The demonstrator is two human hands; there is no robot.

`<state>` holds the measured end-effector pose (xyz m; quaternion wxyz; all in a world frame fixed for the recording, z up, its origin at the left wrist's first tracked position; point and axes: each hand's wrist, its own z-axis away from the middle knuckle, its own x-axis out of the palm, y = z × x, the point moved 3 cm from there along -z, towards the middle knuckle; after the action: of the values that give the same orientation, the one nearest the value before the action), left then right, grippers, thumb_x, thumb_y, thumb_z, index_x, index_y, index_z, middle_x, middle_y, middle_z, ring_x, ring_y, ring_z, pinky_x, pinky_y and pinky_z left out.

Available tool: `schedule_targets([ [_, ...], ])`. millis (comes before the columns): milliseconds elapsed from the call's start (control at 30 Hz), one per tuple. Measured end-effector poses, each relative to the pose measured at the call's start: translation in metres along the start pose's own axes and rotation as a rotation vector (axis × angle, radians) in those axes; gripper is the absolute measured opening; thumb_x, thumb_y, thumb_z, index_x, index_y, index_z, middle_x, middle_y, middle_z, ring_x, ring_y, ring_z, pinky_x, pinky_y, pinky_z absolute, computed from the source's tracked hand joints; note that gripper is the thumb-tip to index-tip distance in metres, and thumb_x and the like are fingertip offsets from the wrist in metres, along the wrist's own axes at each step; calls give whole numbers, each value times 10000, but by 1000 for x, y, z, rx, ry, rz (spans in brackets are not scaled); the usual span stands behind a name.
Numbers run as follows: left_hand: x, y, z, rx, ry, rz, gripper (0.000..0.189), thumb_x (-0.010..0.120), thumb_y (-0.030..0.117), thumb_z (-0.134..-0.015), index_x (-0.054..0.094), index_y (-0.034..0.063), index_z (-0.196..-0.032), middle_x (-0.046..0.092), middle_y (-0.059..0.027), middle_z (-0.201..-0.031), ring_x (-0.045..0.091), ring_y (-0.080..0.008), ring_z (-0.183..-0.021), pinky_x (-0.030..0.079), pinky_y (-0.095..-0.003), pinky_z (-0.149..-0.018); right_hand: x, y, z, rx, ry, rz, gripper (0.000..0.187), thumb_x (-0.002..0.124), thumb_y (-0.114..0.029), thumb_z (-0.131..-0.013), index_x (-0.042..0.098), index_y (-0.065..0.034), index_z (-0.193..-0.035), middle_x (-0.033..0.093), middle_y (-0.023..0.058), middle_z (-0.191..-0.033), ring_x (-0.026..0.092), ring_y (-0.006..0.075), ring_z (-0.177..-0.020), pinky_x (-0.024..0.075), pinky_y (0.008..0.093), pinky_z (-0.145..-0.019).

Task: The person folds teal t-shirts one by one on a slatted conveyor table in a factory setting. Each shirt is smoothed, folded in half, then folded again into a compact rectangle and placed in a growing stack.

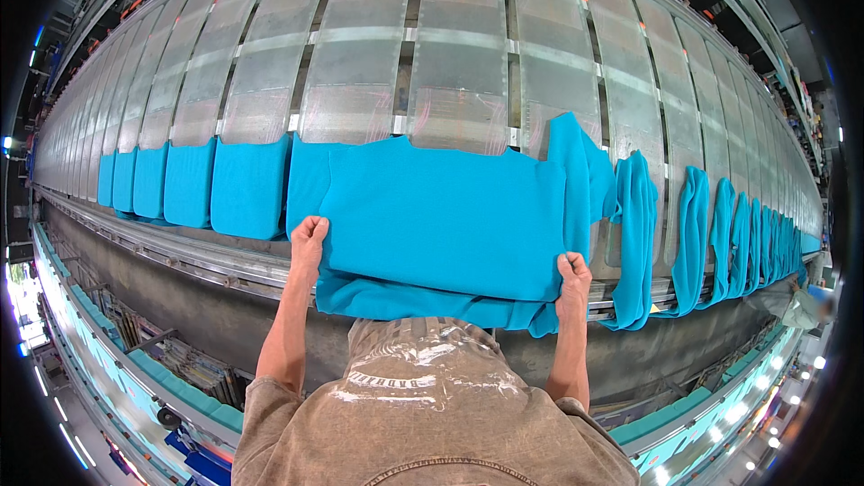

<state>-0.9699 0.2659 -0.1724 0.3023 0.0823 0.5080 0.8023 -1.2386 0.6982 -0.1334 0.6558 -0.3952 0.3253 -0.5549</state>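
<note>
A turquoise garment panel (445, 223) of knit fabric is stretched wide in front of me, over the near ends of several metal platens. My left hand (310, 243) pinches its left edge. At the right edge, my right hand (574, 274) grips the cloth between thumb and fingers. Below the taut part, a loose fold (418, 300) of the fabric sags towards my body. Another turquoise piece (580, 169) lies bunched just beyond the right edge. To the left, a turquoise piece (248, 189) sits smooth over a platen's rounded end.
Long metal platens (459, 47) run side by side away from me, with narrow gaps between. Several bunched turquoise pieces (688, 243) hang along the right. A metal rail (202, 270) follows the table's near edge. At far right stands another person (800, 307). Behind me is a second long table (169, 385).
</note>
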Motion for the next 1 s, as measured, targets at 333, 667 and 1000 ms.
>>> schedule_targets([
  [333,30,58,38,528,270,-957,319,640,189,-943,569,-5,-1186,646,-137,-1109,605,-313,-1041,469,-444,-880,54,-42,19,-834,450,1323,324,679,-174,-897,605,8,-1155,634,175,-1186,550,327,-1181,392,459,-1021],
  [667,169,36,24,927,-346,-1198,760,468,515,-984,257,56,-1552,185,-121,-1638,136,-328,-1518,141,-549,-1213,220,26,-35,-979,-274,1361,728,490,-475,-994,304,-18,-1530,194,169,-1632,137,413,-1502,108,627,-1180],
  [1000,100,52,32,648,179,-960,672,649,274,-930,366,-22,-1464,245,-266,-1575,231,-448,-1458,197,-631,-1147,122,-35,-12,-824,246,1193,556,701,-207,-861,512,-25,-1352,466,201,-1403,402,439,-1315,322,593,-1053],
])
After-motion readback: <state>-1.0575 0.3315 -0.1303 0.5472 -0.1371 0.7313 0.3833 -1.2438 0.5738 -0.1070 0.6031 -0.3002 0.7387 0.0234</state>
